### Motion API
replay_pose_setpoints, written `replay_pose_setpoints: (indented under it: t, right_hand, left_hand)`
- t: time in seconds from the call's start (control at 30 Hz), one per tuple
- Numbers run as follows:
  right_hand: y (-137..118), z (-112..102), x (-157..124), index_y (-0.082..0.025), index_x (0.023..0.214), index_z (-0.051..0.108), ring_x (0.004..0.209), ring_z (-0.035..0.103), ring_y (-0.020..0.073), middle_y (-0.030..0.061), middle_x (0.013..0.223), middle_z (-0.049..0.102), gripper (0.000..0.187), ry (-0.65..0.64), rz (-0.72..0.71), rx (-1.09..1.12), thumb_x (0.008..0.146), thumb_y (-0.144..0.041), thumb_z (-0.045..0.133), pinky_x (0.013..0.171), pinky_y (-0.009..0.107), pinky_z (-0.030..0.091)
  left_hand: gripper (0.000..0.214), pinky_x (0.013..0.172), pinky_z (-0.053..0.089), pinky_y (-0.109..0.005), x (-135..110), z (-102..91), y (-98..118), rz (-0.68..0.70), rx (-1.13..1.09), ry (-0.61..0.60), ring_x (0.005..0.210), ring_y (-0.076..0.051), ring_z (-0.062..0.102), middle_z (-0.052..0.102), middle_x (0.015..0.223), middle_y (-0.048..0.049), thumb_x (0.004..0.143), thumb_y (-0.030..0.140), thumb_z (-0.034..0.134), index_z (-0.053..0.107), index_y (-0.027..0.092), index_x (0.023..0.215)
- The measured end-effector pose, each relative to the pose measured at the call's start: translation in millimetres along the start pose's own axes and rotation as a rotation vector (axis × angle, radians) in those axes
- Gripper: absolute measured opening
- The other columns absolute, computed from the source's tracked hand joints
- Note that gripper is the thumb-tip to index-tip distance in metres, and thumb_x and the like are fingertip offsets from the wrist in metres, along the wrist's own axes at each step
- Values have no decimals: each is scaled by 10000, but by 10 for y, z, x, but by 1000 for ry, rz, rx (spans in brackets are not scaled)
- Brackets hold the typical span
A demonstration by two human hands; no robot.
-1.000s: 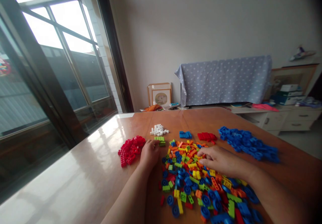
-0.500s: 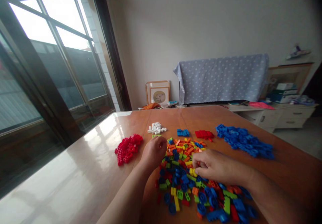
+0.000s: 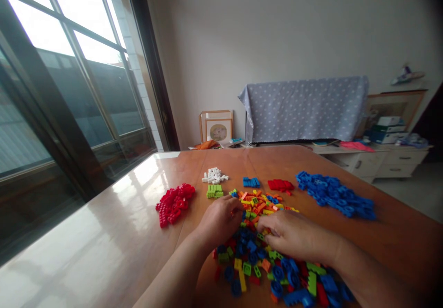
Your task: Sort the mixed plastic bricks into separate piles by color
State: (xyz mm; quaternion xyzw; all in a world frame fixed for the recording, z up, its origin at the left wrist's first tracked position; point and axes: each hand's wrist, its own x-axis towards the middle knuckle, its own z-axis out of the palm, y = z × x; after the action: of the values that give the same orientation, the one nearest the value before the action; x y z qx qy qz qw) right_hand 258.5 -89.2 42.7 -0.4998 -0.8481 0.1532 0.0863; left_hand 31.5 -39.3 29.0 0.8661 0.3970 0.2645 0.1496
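Observation:
A mixed pile of toy building bricks [image 3: 254, 245] in blue, green, orange, yellow and red spreads over the table in front of me. My left hand [image 3: 224, 218] is over the pile's left side, its fingers curled together; whatever they hold is hidden. From the right, my right hand [image 3: 294, 234] reaches into the middle of the pile with fingers bent down among the bricks. Its fingertips are partly hidden, so I cannot make out what is in them. Just beyond my left hand lies a small row of light green bricks [image 3: 214, 191].
Sorted around the mixed pile on the brown table [image 3: 138, 234] are red bricks [image 3: 176, 204], white bricks [image 3: 215, 175], flat blue bricks [image 3: 251, 182], flat red bricks [image 3: 280, 185] and a large blue heap [image 3: 334, 195]. Behind the table stands a cabinet [image 3: 384, 162].
My left hand has moved right and slightly nearer, away from the light green bricks, which now show fully. My right hand has shifted a little left, covering the yellow bricks that were by its fingertips.

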Motion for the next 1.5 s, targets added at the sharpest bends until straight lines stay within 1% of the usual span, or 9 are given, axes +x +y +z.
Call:
replay_pose_setpoints:
  t: [0.1, 0.23, 0.33, 0.53, 0.7, 0.9, 1.17, 1.33, 1.5]
  right_hand:
    - [11, -7, -5, -250, 880, 712, 774, 634, 185, 16, 822, 728, 173, 23, 15, -17, 839, -225, 546, 632, 264, 308]
    - [5, 2, -9, -255, 895, 707, 784, 630, 193, 12, 836, 731, 127, -6, 20, -7, 799, -302, 637, 626, 263, 296]
    - [9, 26, 6, -240, 862, 699, 760, 619, 183, 10, 811, 724, 108, -3, 27, -28, 773, -255, 640, 610, 263, 278]
    - [49, 28, 23, -214, 815, 689, 731, 613, 159, 12, 776, 711, 137, 61, 27, 3, 825, -203, 553, 616, 258, 295]
    - [41, 18, 11, -234, 831, 692, 716, 602, 165, -5, 772, 701, 99, -18, 51, 1, 747, -264, 649, 576, 256, 247]
    - [39, 60, 23, -236, 813, 690, 751, 615, 171, -1, 785, 706, 101, 9, 33, -19, 746, -227, 615, 595, 263, 246]
    - [98, 67, 100, -221, 823, 646, 642, 558, 138, -14, 692, 644, 83, 185, 40, 45, 825, -249, 568, 569, 244, 275]
    - [86, 92, 140, -224, 841, 641, 641, 567, 141, -12, 703, 651, 83, 241, 25, 74, 847, -248, 562, 584, 241, 316]
    - [98, 70, 150, -252, 1034, 661, 673, 613, 155, -15, 736, 675, 190, 249, 26, 170, 869, -301, 582, 599, 241, 364]
  left_hand:
    - [158, 699, 420, -227, 2, -2, 9, 5, 2, -15, 804, -153, 585, 631, 872, -37, 864, 171, 522, 679, 197, 869]
    - [172, 700, 420, -227, -1, 11, 16, 3, -10, -24, 807, -150, 585, 631, 880, -35, 869, 165, 515, 683, 198, 888]
    - [159, 688, 414, -224, -2, 34, 30, 16, -27, -21, 799, -147, 577, 628, 857, -30, 861, 151, 517, 670, 194, 853]
    - [146, 687, 409, -221, -7, 74, 47, 39, -65, -12, 788, -142, 564, 626, 822, -18, 856, 139, 520, 652, 191, 819]
    - [154, 695, 417, -212, -11, 80, 66, 44, -103, -44, 808, -141, 577, 654, 832, -10, 829, 115, 529, 663, 190, 847]
    - [167, 703, 434, -213, -20, 97, 113, 56, -113, -90, 815, -146, 589, 670, 858, -11, 802, 119, 555, 684, 193, 879]
    - [121, 720, 448, -224, -26, 96, 169, 54, -165, -103, 813, -154, 603, 693, 855, -14, 828, 195, 605, 711, 194, 888]
    - [117, 668, 437, -219, -24, 130, 110, 6, -209, -99, 765, -142, 585, 682, 839, -9, 836, 234, 607, 701, 188, 886]
    - [122, 622, 413, -205, 6, 220, -65, -86, -254, -33, 723, -127, 566, 668, 801, -2, 814, 242, 615, 680, 171, 887]
